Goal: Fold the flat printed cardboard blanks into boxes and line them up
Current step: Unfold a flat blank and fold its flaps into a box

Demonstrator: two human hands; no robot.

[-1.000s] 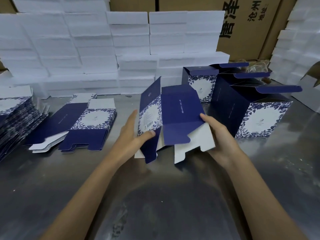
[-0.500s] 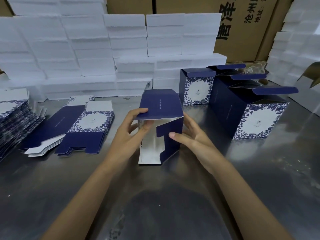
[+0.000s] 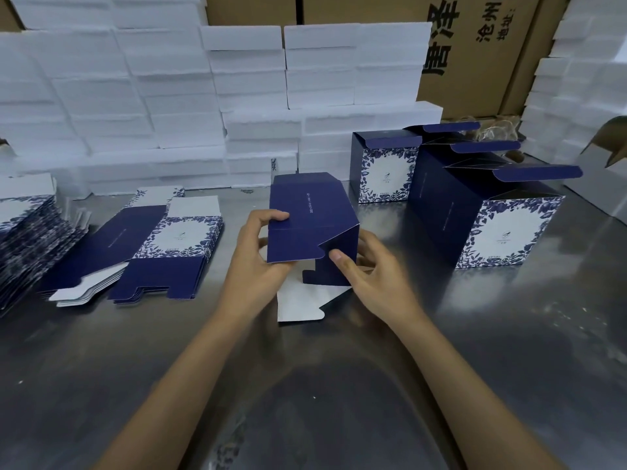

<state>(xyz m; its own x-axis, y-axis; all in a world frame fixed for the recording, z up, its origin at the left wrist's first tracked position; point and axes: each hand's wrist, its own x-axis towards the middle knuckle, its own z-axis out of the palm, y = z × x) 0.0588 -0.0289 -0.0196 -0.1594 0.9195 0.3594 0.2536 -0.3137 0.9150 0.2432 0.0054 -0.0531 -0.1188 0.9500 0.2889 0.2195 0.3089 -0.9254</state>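
A half-formed navy box (image 3: 310,215) lies on its side at the middle of the steel table (image 3: 339,385), its open end toward me. My left hand (image 3: 258,262) grips its left edge, thumb on the near top flap. My right hand (image 3: 369,279) holds the right side, thumb pressing a navy side flap (image 3: 330,269) inward. A white-backed flap (image 3: 298,305) lies flat on the table below. Folded boxes with blue floral fronts (image 3: 386,167) (image 3: 488,212) stand in a row at right, lids up. Flat blanks (image 3: 163,245) are stacked at left.
A taller pile of flat blanks (image 3: 27,239) sits at the far left edge. White foam blocks (image 3: 169,96) are stacked along the back, with brown printed cartons (image 3: 475,45) behind and more foam (image 3: 583,96) at right.
The opened blank has been squared into a tube and laid on its side. The near top flap is now folded down, and my right thumb has moved onto the side flap.
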